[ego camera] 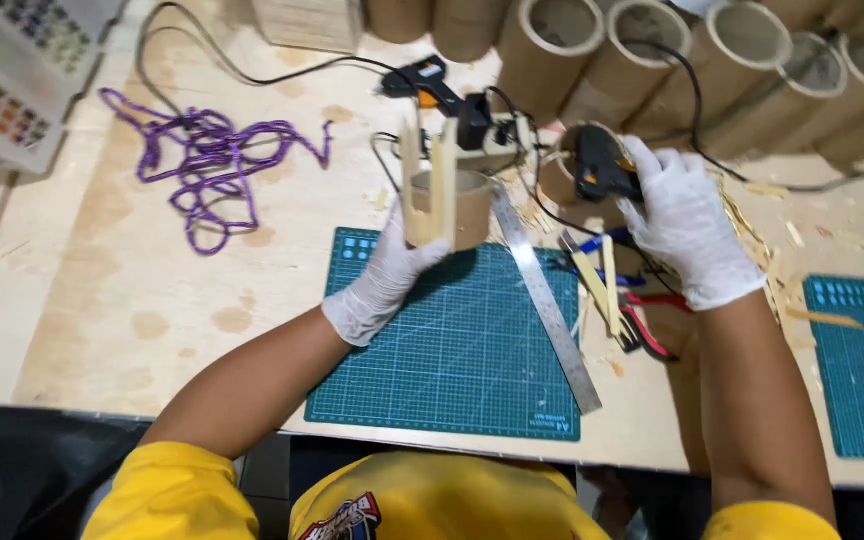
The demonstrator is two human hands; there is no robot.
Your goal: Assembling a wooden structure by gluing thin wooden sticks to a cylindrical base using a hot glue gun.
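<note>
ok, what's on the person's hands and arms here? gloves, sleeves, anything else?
Both hands wear thin white disposable gloves, slightly wrinkled, ending at the wrist: left hand, right hand. Forearms are bare below the cuffs, with no watch or bands visible. Short yellow sleeves show at the upper arms, part of a yellow shirt with a printed graphic on the chest. No markings visible on the gloves.

left hand (384, 275): grips cardboard tube (459, 207) | right hand (687, 220): grips glue gun (602, 165)

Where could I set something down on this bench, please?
Free: the green cutting mat near the steel ruler, and bare plywood between the purple cord and the mat. Crowded: around the right hand, with sticks and pliers.
</note>
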